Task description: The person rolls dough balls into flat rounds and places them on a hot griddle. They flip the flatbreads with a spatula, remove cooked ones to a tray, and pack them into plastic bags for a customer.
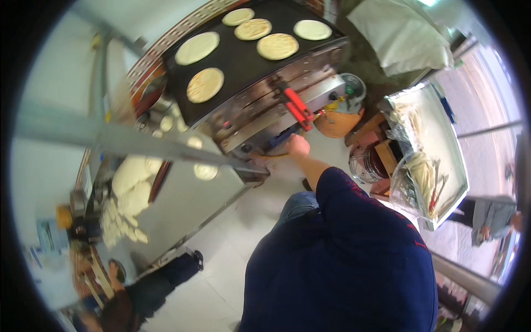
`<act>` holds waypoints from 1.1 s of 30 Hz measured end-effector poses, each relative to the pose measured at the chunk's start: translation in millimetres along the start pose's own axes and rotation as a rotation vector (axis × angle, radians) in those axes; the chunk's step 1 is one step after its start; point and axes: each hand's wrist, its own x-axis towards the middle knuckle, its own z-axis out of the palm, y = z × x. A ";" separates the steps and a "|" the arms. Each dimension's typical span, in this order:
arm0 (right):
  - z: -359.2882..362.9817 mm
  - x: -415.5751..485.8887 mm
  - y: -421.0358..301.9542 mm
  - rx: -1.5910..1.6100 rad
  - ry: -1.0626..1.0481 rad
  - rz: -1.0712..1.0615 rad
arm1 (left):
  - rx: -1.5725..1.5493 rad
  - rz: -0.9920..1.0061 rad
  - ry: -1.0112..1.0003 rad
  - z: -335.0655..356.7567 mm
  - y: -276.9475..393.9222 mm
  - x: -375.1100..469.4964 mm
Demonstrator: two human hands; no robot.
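My right hand (298, 146) reaches to the front of a griddle (236, 54), beside a dark blue object (284, 136) low on its front panel. The fingers look curled, but blur hides whether they grip anything. Just above the hand, a red tool or handle (298, 106) with a dark end slants across the panel. Several round flatbreads lie on the black plate; one at the front left (205, 85) and one at the right (278, 46) show brown patches, while others, such as the one at the left (197, 48), look pale. My left hand is out of view.
A metal worktable (182, 199) at left holds a dough mass (132, 182), dough pieces (120, 224) and flat rounds (205, 171). A metal post (166, 145) crosses the view. A white-topped table (452, 166) stands right. Another person (153, 286) is lower left, one (493, 220) far right.
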 end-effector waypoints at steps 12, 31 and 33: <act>-166.1 141.0 140.6 0.126 0.332 0.076 | 0.171 0.077 -0.147 -13.0 160.0 49.3; -172.7 175.0 163.7 0.040 0.281 -0.191 | 0.140 0.039 -0.153 25.9 249.2 24.5; -175.5 173.1 163.5 0.044 0.264 -0.191 | 0.128 0.042 -0.155 27.7 255.7 27.8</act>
